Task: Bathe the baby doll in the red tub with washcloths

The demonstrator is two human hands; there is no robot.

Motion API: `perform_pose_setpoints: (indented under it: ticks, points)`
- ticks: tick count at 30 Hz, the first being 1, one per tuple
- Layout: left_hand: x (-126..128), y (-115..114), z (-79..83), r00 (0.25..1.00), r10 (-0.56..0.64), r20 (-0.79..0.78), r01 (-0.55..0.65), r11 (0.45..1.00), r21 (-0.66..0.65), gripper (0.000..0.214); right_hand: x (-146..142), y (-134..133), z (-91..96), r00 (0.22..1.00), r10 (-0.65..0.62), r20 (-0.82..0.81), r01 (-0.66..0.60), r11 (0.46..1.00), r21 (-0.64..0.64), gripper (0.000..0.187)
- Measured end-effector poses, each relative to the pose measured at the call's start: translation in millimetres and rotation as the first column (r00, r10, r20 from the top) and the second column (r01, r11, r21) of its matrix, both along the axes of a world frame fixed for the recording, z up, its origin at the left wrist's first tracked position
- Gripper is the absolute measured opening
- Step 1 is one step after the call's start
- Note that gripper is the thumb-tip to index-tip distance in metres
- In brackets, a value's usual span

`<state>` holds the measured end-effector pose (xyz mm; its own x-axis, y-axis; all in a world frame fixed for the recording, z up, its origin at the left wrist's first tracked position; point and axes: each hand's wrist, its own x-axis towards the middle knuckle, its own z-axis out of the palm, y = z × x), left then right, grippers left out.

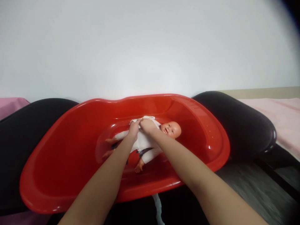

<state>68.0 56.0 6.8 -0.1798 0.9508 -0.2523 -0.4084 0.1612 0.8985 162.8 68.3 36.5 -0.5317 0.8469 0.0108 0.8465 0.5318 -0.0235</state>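
Observation:
A baby doll (173, 128) lies on its back inside a red baby bathtub (61, 147), its head to the right and its bare feet to the left. It wears a white top (143, 141) with long sleeves and white leg coverings. My left hand (134, 128) is closed on the cloth at the doll's far side, around its belly. Right beside it, my right hand (147, 123) grips the same white top near the far sleeve. The fingertips of both hands are partly hidden. The doll's near hand (139, 165) rests free, palm against the tub.
Black seats or tabletops (236, 125) flank the tub on both sides. A pale pink cloth-covered surface (276, 115) lies at the right, and pink cloth (14, 105) shows at the left. Below the near rim hangs a light blue-grey strip or hose (157, 207). A white wall (145, 47) rises behind.

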Motion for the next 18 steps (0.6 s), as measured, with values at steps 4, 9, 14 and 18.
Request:
perform_pose_setpoints:
  ticks: [4, 9, 14, 18]
  points:
    - [-0.8, 1.2, 0.9, 0.998, -0.004, 0.055, 0.005, 1.000, -0.017, 0.017, 2.0, -0.4, 6.2, 0.998, 0.056, 0.004, -0.056, 0.998, -0.010, 0.027]
    - [-3.4, 1.3, 0.2, 0.998, 0.061, -0.034, -0.062, 0.997, -0.035, 0.018, 5.6, -2.7, 14.0, 0.991, 0.137, -0.008, -0.137, 0.989, 0.060, 0.026]
    - [-2.7, 1.7, -0.5, 0.990, 0.097, -0.105, -0.101, 0.995, -0.028, 0.018, 5.7, -4.8, 6.9, 0.999, -0.043, -0.020, 0.044, 0.997, 0.063, 0.031]
    - [-0.4, -0.4, -0.9, 0.983, 0.073, -0.169, -0.065, 0.997, 0.049, 0.013, 3.5, -2.5, 0.6, 0.993, -0.122, -0.002, 0.122, 0.992, 0.041, 0.033]
